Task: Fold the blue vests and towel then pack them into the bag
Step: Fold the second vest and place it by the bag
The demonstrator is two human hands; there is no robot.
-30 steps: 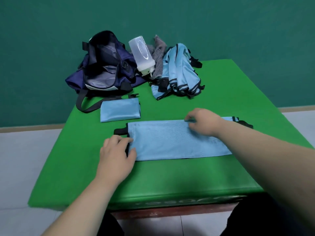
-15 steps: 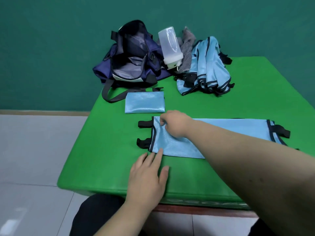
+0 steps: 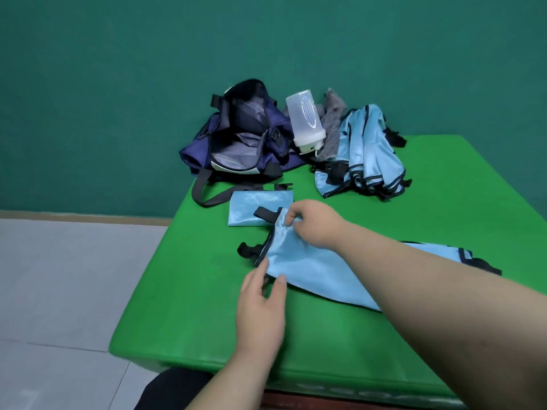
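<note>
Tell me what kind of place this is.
Probably a staged indoor recording spot: a green padded table against a plain teal wall, pale tiled floor, navy bag and blue vests on top.

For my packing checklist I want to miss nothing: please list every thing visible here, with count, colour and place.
open fabric duffel bag: one, navy blue, back left
pile of unfolded fabric vests: count unclear, light blue with dark trim, back centre
striped cloth towel: one, grey, crumpled beside the pile
translucent plastic bottle: one, whitish, leaning between bag and towel
folded square vest: one, light blue, in front of the bag
long fabric vest: one, light blue, near centre
padded table: one, green, against a teal wall
left hand: one, pinches the long vest's near corner
right hand: one, pinches its far corner
</note>
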